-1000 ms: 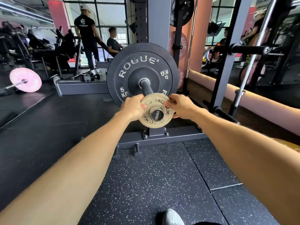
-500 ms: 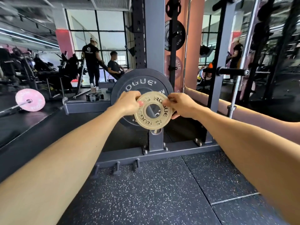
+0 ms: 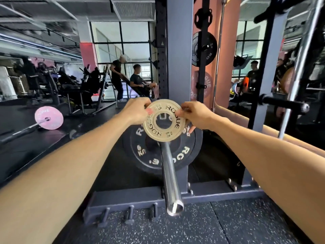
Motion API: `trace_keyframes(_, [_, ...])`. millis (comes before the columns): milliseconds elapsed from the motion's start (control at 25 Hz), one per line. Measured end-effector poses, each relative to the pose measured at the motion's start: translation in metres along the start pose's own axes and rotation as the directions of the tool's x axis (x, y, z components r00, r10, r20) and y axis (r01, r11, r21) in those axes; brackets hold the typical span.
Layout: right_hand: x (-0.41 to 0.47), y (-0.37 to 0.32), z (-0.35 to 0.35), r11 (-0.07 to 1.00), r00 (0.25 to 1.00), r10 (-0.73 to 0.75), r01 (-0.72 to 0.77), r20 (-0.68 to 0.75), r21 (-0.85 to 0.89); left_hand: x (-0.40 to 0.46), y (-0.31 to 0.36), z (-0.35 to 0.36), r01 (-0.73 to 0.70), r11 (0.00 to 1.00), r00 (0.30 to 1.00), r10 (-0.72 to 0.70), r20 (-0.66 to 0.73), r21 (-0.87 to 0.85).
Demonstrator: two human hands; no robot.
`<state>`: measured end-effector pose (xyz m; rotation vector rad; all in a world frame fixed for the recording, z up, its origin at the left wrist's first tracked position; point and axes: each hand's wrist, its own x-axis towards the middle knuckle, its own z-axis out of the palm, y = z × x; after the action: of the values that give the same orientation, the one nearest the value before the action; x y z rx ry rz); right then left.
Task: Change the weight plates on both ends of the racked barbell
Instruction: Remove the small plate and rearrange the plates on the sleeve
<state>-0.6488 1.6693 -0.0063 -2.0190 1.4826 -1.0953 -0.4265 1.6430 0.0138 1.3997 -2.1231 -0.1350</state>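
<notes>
I hold a small tan Rogue plate [image 3: 164, 133] upright in front of me, free of the bar, its centre hole empty. My left hand [image 3: 136, 111] pinches its left rim and my right hand [image 3: 195, 114] grips its right rim. Below it the chrome barbell sleeve [image 3: 169, 176] points toward me, bare along its outer length. A black 5 kg Rogue bumper plate [image 3: 140, 152] sits further in on that sleeve, partly hidden behind the small plate.
The grey rack upright [image 3: 178, 50] stands right behind the bar, with black plates [image 3: 204, 49] stored on pegs to its right. A pink-plated barbell [image 3: 48, 118] lies on the floor at left. People [image 3: 137, 80] are at machines behind. Rack base pegs [image 3: 130, 215] stick up below.
The small tan plate has slid off the end of the sleeve and risen in both hands. The bare sleeve end now shows below it.
</notes>
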Motion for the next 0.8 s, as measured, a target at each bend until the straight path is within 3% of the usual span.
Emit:
trace_keyframes(240, [0.122,-0.115,-0.122,0.994,0.999,-0.038,0.039,0.009,-0.098,0.131,0.062,-0.139,0.073,0.995,0.997,-0.074,-0.007,-0.075])
trace_keyframes(480, [0.232,-0.257,-0.271,0.993,0.995,-0.099,0.099,0.012,-0.065,0.25,0.15,-0.321,0.056,0.997,0.995,-0.061,-0.079,-0.062])
trace_keyframes(600, [0.265,-0.32,-0.33,0.993,0.995,-0.101,0.101,0.015,-0.067,0.284,0.196,-0.399,0.045,0.999,0.996,-0.045,-0.081,-0.004])
trace_keyframes(800, [0.275,-0.374,-0.375,0.995,0.995,-0.093,0.094,0.027,-0.045,0.296,0.233,-0.461,0.036,0.999,0.997,-0.036,-0.065,0.0])
